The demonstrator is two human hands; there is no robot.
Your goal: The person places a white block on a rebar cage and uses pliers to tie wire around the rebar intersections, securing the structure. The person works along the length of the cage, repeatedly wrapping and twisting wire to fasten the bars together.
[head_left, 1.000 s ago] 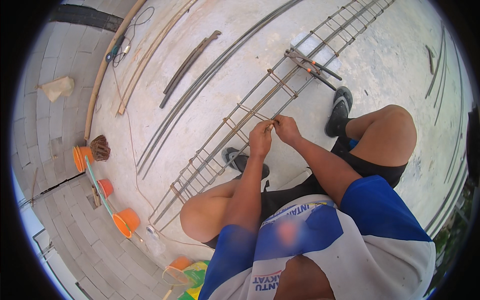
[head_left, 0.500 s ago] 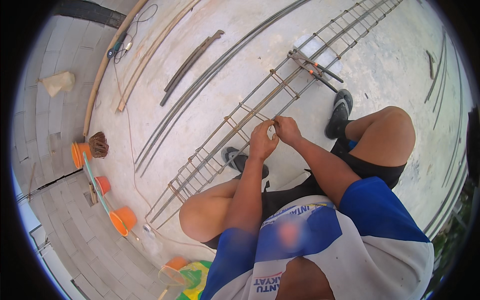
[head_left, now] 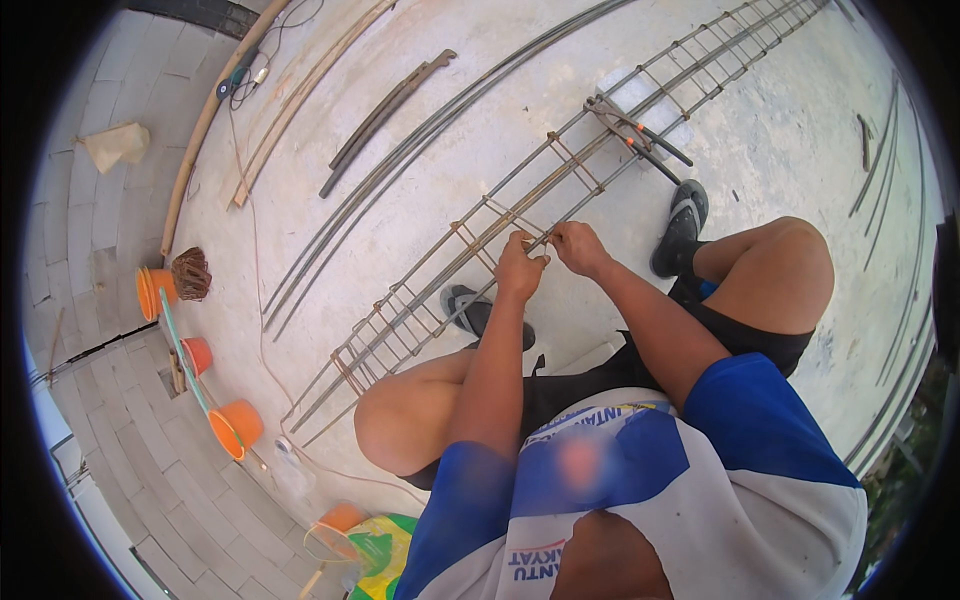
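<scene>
A long steel rebar cage (head_left: 487,237) runs diagonally past my knees, with square stirrups spaced along its bars. My left hand (head_left: 521,268) is closed, its thumb and fingers gripping the cage's near side by a stirrup. Close beside it, my right hand (head_left: 579,248) pinches at the same near bar. Whatever thin piece lies between the right fingertips is too small to make out. Farther along, pincers (head_left: 663,144) with black, orange-banded handles rest across the cage, their handles pointing toward my right foot.
A pale block (head_left: 630,95) sits under the cage. Loose rebars (head_left: 400,152), a dark metal bar tool (head_left: 385,125) and timber strips (head_left: 300,100) lie to the left. Orange buckets (head_left: 236,428) and a bundle of brown wire (head_left: 191,274) stand by the block wall. A cable crosses the floor.
Both hands have shifted slightly, the left lower and the right a little to the right, with a wider gap between them. The view has tilted a little. The pincers still rest on the cage.
</scene>
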